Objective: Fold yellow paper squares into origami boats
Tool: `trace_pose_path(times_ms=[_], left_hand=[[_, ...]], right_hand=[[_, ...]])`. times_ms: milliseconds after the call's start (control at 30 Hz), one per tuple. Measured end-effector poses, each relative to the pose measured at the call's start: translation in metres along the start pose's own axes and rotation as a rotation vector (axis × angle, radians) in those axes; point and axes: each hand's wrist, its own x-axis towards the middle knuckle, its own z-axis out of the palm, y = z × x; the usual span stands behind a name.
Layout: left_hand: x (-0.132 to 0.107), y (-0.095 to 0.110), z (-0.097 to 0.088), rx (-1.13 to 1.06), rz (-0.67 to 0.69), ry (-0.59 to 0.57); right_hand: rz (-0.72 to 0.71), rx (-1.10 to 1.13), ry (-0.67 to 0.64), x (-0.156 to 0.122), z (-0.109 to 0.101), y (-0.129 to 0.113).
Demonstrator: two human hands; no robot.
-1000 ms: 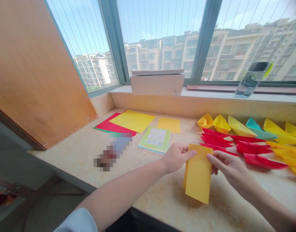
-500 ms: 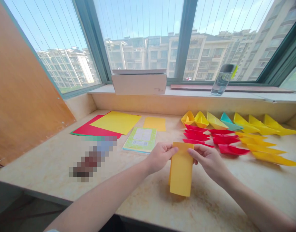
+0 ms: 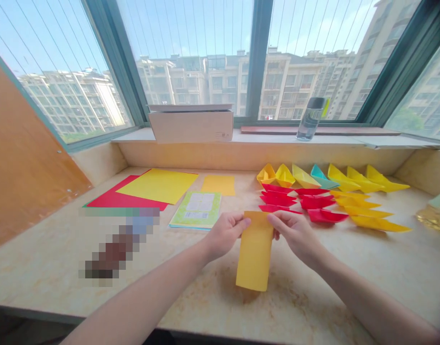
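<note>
A folded strip of yellow-orange paper hangs upright over the table between my hands. My left hand pinches its upper left edge, thumb in front. At the upper right edge, my right hand pinches the same paper, with the other fingers curled behind. Just beyond my hands stand rows of folded paper boats: red ones, yellow ones and a teal one. A green-covered booklet lies left of my left hand.
Yellow and red sheets lie at the back left beside a small orange-yellow sheet. A pixelated patch covers something at left. On the sill stand a white box and a water bottle. Something gold and shiny sits at far right.
The view has turned right, so things appear farther left, and the gold item has come into sight. The paper's back layer no longer shows at its left side. Both hands keep their grip.
</note>
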Motion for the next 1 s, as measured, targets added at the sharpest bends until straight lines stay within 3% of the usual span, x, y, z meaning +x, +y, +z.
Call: trace_pose_path(times_ms=[167, 400, 600, 800, 1000], left_hand=[[0.000, 0.003, 0.001, 0.034, -0.044, 0.007], [-0.002, 0.006, 0.006, 0.192, -0.222, -0.041], [0.003, -0.006, 0.016, 0.223, -0.143, 0.068], [0.022, 0.000, 0.025, 0.296, -0.036, 0.174], [0.036, 0.004, 0.038, 0.310, 0.006, 0.210]], right_hand=[[-0.067, 0.017, 0.070, 0.003, 0.001, -0.004], [-0.131, 0.048, 0.209, 0.013, 0.001, -0.006], [-0.154, 0.163, 0.309, 0.023, 0.001, 0.000], [-0.113, 0.187, 0.131, 0.026, -0.002, 0.004], [-0.120, 0.189, 0.240, 0.030, -0.009, 0.011]])
